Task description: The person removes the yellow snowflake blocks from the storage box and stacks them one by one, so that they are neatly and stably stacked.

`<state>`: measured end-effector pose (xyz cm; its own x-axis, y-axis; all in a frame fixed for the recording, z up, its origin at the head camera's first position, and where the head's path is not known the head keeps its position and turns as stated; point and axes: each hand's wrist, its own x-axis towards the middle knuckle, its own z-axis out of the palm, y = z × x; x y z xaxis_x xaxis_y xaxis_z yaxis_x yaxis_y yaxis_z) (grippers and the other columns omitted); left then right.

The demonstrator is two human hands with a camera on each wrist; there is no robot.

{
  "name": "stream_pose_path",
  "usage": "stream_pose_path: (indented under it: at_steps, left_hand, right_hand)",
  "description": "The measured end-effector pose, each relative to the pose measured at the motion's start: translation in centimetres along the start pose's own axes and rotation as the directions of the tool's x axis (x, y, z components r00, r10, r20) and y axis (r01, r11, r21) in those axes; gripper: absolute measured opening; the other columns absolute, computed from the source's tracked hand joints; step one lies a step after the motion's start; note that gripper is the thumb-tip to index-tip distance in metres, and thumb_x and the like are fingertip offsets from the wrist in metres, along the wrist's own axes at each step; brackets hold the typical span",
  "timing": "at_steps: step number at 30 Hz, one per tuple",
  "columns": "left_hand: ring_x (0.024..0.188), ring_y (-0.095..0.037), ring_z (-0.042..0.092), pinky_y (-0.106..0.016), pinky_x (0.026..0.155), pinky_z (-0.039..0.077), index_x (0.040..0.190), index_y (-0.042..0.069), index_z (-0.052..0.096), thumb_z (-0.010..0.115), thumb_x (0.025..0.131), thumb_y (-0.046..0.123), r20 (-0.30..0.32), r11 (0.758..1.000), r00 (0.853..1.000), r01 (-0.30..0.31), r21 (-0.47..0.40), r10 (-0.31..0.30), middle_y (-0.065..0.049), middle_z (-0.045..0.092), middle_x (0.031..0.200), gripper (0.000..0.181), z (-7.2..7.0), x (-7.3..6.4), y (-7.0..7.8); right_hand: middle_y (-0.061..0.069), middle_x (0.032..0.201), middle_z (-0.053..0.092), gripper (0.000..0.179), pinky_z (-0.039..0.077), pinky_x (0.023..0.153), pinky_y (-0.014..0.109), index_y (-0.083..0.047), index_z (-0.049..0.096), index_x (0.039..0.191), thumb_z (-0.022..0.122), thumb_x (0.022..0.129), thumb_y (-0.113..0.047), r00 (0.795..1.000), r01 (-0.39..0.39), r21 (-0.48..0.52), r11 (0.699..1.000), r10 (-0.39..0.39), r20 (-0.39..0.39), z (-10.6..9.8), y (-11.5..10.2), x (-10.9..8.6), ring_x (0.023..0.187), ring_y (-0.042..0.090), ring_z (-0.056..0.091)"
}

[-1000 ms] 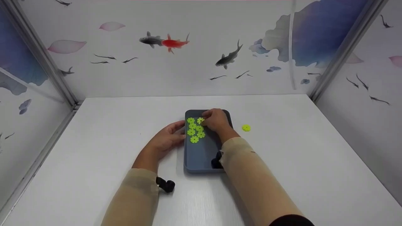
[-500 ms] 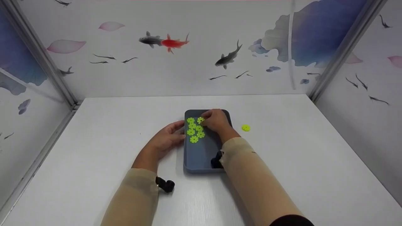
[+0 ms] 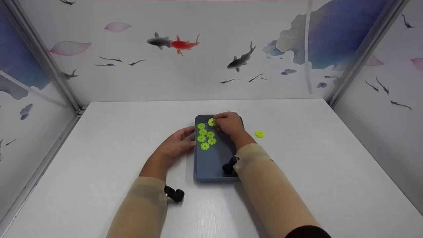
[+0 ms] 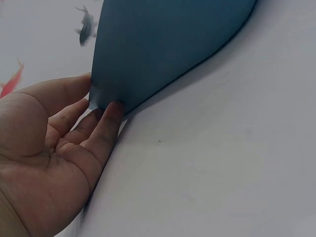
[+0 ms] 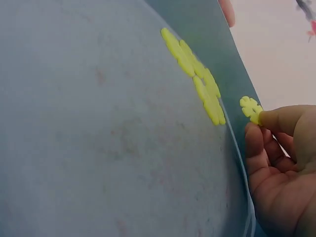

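A grey-blue rectangular tray (image 3: 214,165) sits on the white table. Several yellow-green notched plastic discs (image 3: 205,146) lie flat in its left half, close together. My right hand (image 3: 229,125) is over the tray's far end and pinches one notched plastic disc (image 5: 249,107) between thumb and fingertips, as the right wrist view shows. That disc is tilted up, apart from the others. My left hand (image 3: 174,145) is at the tray's left side. In the left wrist view its loosely extended fingers (image 4: 106,126) touch the tray's outer wall.
One more yellow-green disc (image 3: 259,134) lies on the table (image 3: 297,158) to the right of the tray. A wall (image 3: 205,79) painted with fish stands behind the table, with side panels left and right.
My right hand has lifted the pinched disc from beside the other discs and moved it slightly toward the tray's far end. The left hand and tray have stayed in place.
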<state>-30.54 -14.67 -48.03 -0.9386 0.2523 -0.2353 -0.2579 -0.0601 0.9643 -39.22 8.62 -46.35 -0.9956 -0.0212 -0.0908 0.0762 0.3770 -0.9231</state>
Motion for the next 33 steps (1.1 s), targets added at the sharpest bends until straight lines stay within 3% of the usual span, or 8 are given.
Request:
stream_pose_path:
  at_steps: [6, 14, 19, 25, 29, 33]
  left_hand:
    - [0.152, -0.023, 0.051, -0.043, 0.124, 0.045, 0.162, 0.018, 0.047, 0.073, 0.097, 0.001, 0.011, 1.000, 1.000, -0.012, 0.006, 0.012, -0.002, 0.040, 0.173, 0.072, 0.0, 0.1, 0.0]
    - [0.152, -0.022, 0.051, -0.042, 0.125, 0.044, 0.161, 0.019, 0.047, 0.075, 0.096, 0.002, -0.006, 1.000, 1.000, -0.006, 0.013, 0.006, 0.000, 0.041, 0.172, 0.073, -0.1, 0.1, 0.0]
    - [0.155, -0.023, 0.047, -0.042, 0.125, 0.044, 0.162, 0.018, 0.046, 0.075, 0.095, 0.001, -0.016, 1.000, 1.000, -0.004, 0.011, 0.005, 0.000, 0.040, 0.173, 0.075, -0.1, 0.1, -0.1]
    - [0.159, -0.025, 0.042, -0.043, 0.125, 0.044, 0.161, 0.018, 0.046, 0.077, 0.094, 0.003, -0.017, 1.000, 1.000, -0.010, 0.008, 0.011, -0.002, 0.039, 0.173, 0.076, -0.1, 0.2, -0.2]
    - [0.159, -0.025, 0.043, -0.043, 0.126, 0.043, 0.162, 0.017, 0.047, 0.077, 0.093, 0.002, -0.027, 1.000, 1.000, -0.012, 0.009, 0.012, -0.002, 0.040, 0.173, 0.076, -0.1, 0.0, -0.1]
    - [0.159, -0.025, 0.043, -0.042, 0.127, 0.042, 0.162, 0.017, 0.046, 0.077, 0.094, 0.001, -0.031, 1.000, 0.999, -0.014, 0.010, 0.015, -0.003, 0.040, 0.173, 0.076, 0.0, -0.1, -0.1]
  right_hand:
    - [0.008, 0.116, 0.076, 0.018, 0.063, 0.092, 0.036, -0.015, 0.081, 0.116, 0.071, 0.101, -0.020, 0.999, -0.036, 0.076, 0.996, 0.036, 0.010, -0.2, -1.6, -0.3, 0.096, 0.020, 0.073]
    - [0.010, 0.124, 0.073, 0.020, 0.058, 0.109, 0.045, -0.014, 0.078, 0.120, 0.070, 0.103, -0.020, 0.995, -0.068, 0.199, 0.978, 0.051, 0.086, -1.7, -4.2, -1.5, 0.102, 0.023, 0.073]
    - [0.010, 0.119, 0.074, 0.024, 0.060, 0.104, 0.042, -0.009, 0.077, 0.124, 0.070, 0.103, -0.018, 0.996, -0.037, 0.290, 0.956, 0.011, 0.091, -3.6, -4.8, -2.5, 0.093, 0.018, 0.072]
    - [0.007, 0.109, 0.071, 0.027, 0.060, 0.093, 0.037, -0.004, 0.074, 0.128, 0.069, 0.104, -0.015, 0.998, 0.007, 0.380, 0.925, -0.032, 0.059, -6.4, -4.0, -3.7, 0.084, 0.015, 0.069]
    - [0.009, 0.118, 0.070, 0.028, 0.062, 0.089, 0.025, -0.005, 0.073, 0.129, 0.069, 0.105, -0.017, 1.000, 0.021, 0.380, 0.925, -0.027, 0.011, -8.2, -3.1, -4.2, 0.089, 0.015, 0.070]
    - [0.010, 0.126, 0.069, 0.029, 0.063, 0.092, 0.023, -0.004, 0.071, 0.131, 0.069, 0.105, -0.015, 1.000, 0.023, 0.408, 0.913, -0.013, -0.026, -9.9, -2.1, -4.5, 0.096, 0.016, 0.071]
